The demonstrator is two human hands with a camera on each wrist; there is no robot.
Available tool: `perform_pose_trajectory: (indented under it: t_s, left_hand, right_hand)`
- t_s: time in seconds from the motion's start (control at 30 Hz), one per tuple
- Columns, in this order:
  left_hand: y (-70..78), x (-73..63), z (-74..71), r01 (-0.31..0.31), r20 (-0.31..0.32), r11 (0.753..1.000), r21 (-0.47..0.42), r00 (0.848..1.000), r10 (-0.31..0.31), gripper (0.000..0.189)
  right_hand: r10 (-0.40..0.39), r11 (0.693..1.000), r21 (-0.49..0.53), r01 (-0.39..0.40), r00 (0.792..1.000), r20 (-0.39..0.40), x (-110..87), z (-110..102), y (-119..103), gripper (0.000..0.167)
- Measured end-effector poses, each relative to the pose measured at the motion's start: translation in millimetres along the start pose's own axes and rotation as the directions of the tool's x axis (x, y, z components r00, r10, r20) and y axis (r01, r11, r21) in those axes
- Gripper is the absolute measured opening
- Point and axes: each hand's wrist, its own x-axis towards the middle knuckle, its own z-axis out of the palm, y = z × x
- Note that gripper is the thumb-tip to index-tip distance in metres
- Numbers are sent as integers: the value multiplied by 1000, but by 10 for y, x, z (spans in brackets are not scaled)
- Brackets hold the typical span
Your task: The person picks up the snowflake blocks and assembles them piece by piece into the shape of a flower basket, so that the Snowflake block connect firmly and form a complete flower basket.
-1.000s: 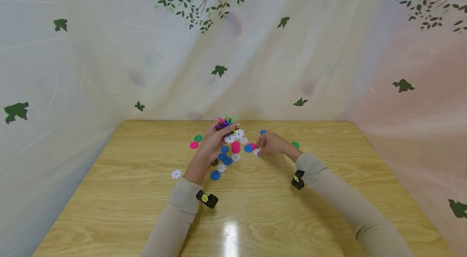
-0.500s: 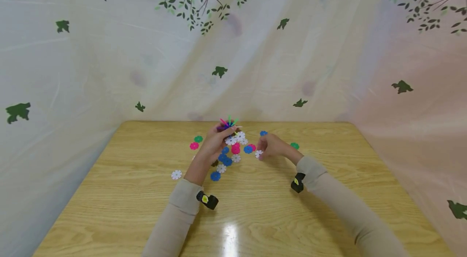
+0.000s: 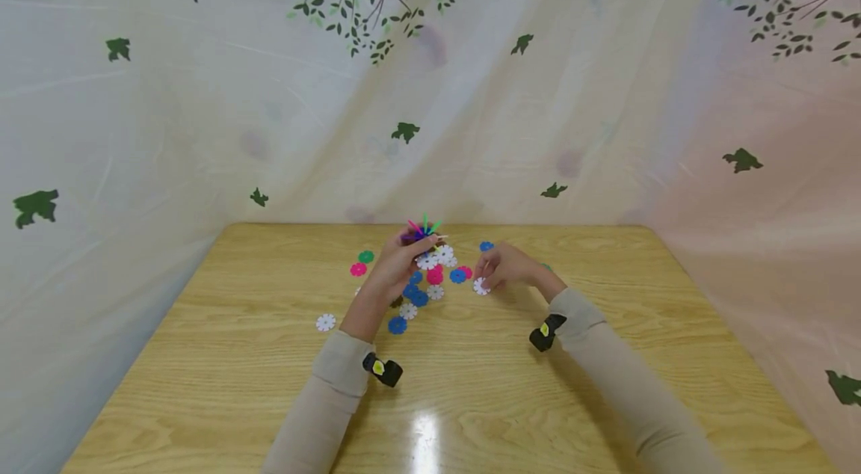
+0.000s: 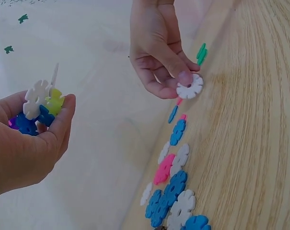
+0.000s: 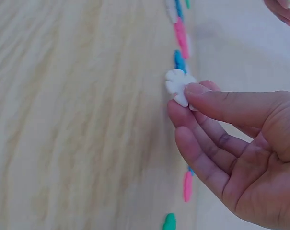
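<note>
My left hand (image 3: 397, 261) holds a cluster of joined snowflake discs (image 4: 35, 106) in white, blue, purple and yellow-green. In the head view, pink and green pieces also stick out of it. Over to the right, my right hand (image 3: 507, 266) pinches a single white snowflake disc (image 5: 177, 85) between thumb and fingers. That disc shows a round centre and notched edge in the left wrist view. Between the two hands lie loose discs, among them a pink disc (image 3: 435, 275) and a blue disc (image 3: 458, 276).
The wooden table (image 3: 471, 384) reaches back to a pale curtain (image 3: 323, 122) printed with leaves and birds. Left of the left hand lie a green disc (image 3: 365, 256), a pink disc (image 3: 359, 269) and a white disc (image 3: 326, 322). A blue disc (image 3: 486, 246) lies behind the right hand.
The white disc in my right hand has come more fully into sight and shifted slightly right. The left hand with its cluster has moved a little to the right.
</note>
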Motion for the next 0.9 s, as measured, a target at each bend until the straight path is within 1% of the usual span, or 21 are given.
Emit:
perform_pose_trajectory:
  t_s: [0.07, 0.1, 0.17, 0.23, 0.3, 0.4, 0.5, 0.57, 0.67, 0.77, 0.9]
  left_hand:
    - [-2, 2, -4, 2, 1, 1000, 4, 1000, -2, 34]
    - [-5, 2, -6, 1, 2, 1000, 5, 1000, -1, 34]
    - [-17, 5, -13, -2, 3, 1000, 4, 1000, 2, 31]
    - [-32, 13, -19, -7, 4, 1000, -3, 1000, 7, 27]
    - [-46, 21, -24, -7, -3, 1000, -8, 1000, 7, 25]
    - [-55, 31, -23, -13, -19, 1000, -3, 1000, 13, 27]
    - [-57, 41, -16, -23, -37, 1000, -3, 999, 23, 31]
    - [-60, 48, -14, -31, -47, 1000, 0, 998, 31, 33]
    - [-66, 61, -17, -36, -59, 999, -1, 998, 36, 35]
    - [-67, 72, -23, -42, -60, 999, -3, 997, 42, 37]
    - [-49, 76, -24, -45, -57, 999, -9, 997, 45, 37]
  right_hand:
    - [27, 999, 23, -26, 999, -23, -6, -22, -36, 17]
    - [33, 998, 45, -31, 999, -38, -34, -34, -96, 19]
    - [36, 995, 99, -26, 995, -94, -72, -52, -184, 24]
    - [41, 985, 170, -12, 985, -168, -104, -55, -282, 29]
    - [38, 974, 224, 21, 966, -256, -126, -43, -397, 31]
    - [20, 952, 291, 99, 925, -380, -128, -5, -532, 30]
    - [-12, 928, 324, 185, 882, -470, -128, 53, -668, 27]
    - [-33, 917, 327, 228, 860, -508, -113, 99, -722, 24]
    - [-59, 910, 314, 270, 835, -547, -73, 168, -771, 22]
    - [-83, 913, 285, 292, 817, -570, -31, 224, -798, 20]
    - [-112, 915, 254, 315, 800, -589, 3, 270, -833, 18]
